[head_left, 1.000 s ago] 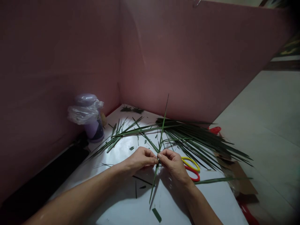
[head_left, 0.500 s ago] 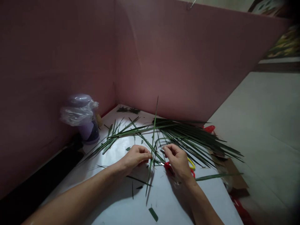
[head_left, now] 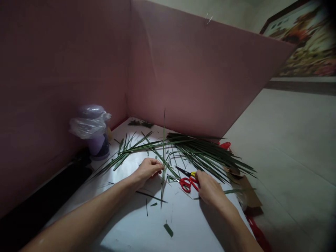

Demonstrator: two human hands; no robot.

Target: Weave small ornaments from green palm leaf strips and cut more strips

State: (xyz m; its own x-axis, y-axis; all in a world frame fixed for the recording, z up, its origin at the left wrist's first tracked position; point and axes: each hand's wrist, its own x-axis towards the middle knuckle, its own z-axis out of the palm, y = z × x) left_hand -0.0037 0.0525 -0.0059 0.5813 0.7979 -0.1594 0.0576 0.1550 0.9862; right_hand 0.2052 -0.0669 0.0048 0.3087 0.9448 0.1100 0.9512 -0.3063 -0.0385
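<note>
My left hand (head_left: 151,169) is closed in a pinch on a long, narrow leaf strip (head_left: 164,141), which stands nearly upright across the middle of the view. Shorter green pieces cross it near my fingertips. My right hand (head_left: 208,183) is closed around the handles of a pair of dark-bladed scissors (head_left: 186,172) with yellow and red on the grip. Their blades point left, toward the strip, and appear slightly apart. Just below them lies a second pair, red-handled scissors (head_left: 185,185), on the white tabletop (head_left: 194,227).
Behind my hands lie a thick pile of long green leaves (head_left: 207,154) and a looser group of strips (head_left: 123,154). Leaf scraps (head_left: 168,230) dot the table. A purple container with clear plastic (head_left: 97,136) stands at left. Pink panels (head_left: 170,77) border the back and left.
My right hand has moved away from the strip and taken hold of the dark-bladed scissors. My left hand still pinches the strip. The camera view has shifted slightly right.
</note>
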